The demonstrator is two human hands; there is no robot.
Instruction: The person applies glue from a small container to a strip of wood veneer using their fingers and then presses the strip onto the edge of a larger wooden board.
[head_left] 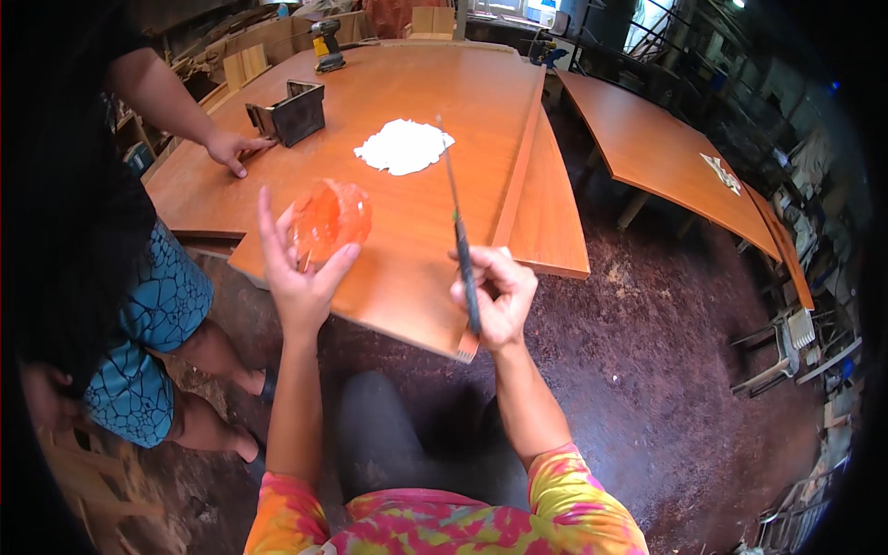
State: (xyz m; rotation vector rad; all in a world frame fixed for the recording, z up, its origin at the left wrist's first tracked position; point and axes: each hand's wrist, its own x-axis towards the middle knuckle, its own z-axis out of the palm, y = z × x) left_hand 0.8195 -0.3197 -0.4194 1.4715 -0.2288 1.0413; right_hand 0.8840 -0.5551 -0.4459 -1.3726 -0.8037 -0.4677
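Note:
My left hand (301, 277) grips a translucent orange bowl (335, 217) above the wooden panel, with its fingers and thumb around the near side. My right hand (495, 291) is closed on the dark handle of a long, thin-bladed tool (467, 268), held upright near the panel's right part. Beyond both hands, a white irregular patch of material (403, 148), paste-like in look, lies on the orange-brown panel (490, 102).
A co-worker's hand (231, 153) rests on the panel at left, beside a dark open box (285, 116); their legs stand left of me. A yellow-black drill (328, 51) sits at the back. A second panel table (661, 157) stands right, with a chair (777, 356) below it.

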